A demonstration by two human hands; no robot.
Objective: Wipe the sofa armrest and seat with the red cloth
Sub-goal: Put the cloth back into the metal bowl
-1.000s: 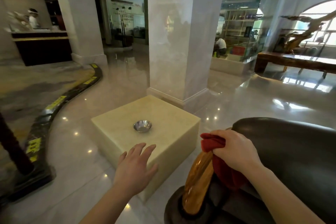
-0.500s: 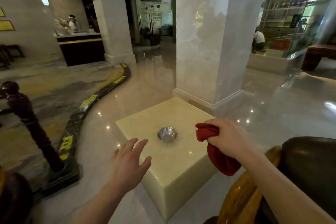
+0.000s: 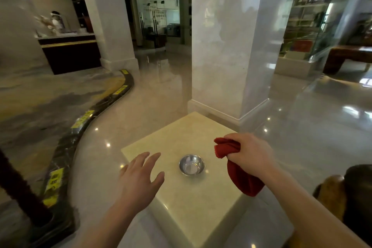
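My right hand point(image 3: 251, 155) grips the bunched red cloth point(image 3: 239, 175), which hangs down over the right side of a pale stone block table point(image 3: 201, 207). My left hand point(image 3: 138, 179) hovers flat with fingers spread over the block's left edge, holding nothing. Only a corner of the dark sofa point(image 3: 360, 197) shows at the far right, with its rounded wooden armrest end point(image 3: 332, 195) below my right forearm. The cloth is clear of the sofa.
A small steel bowl point(image 3: 191, 164) sits on the block between my hands. A big marble pillar point(image 3: 227, 46) rises just behind it. A dark curved floor border point(image 3: 66, 147) with yellow labels runs on the left, with a dark post point(image 3: 18, 191) at the lower left.
The view swung left, away from the sofa. My right hand lifted the red cloth off the armrest and carried it over the stone block. My left hand stayed spread.
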